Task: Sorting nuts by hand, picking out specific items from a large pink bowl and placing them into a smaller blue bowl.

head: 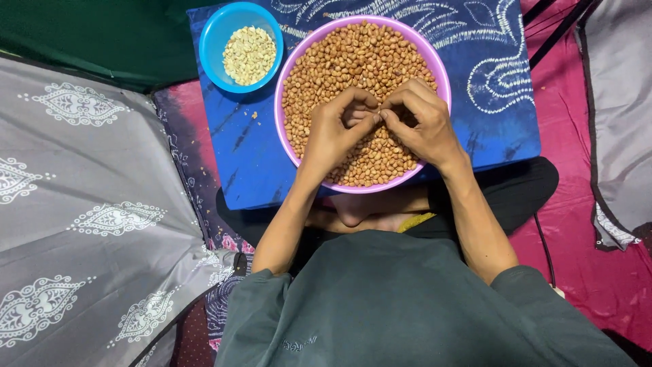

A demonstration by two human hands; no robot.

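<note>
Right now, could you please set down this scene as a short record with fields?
Left hand: left hand over the pink bowl, fingertips pinched together against the right hand's
Right hand: right hand over the same bowl, fingertips meeting the left's
Held item: something small between the fingertips, too small to tell
Pink bowl: pink bowl full of brown, skin-on peanuts
Blue bowl: blue bowl beside the pink one, holding pale peeled peanuts
Surface: blue patterned cloth under both bowls
Surroundings: grey printed fabric, magenta fabric

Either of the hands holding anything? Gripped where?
Left hand and right hand pinch one small peanut between their fingertips over the pink bowl; exact grip hidden.
</note>
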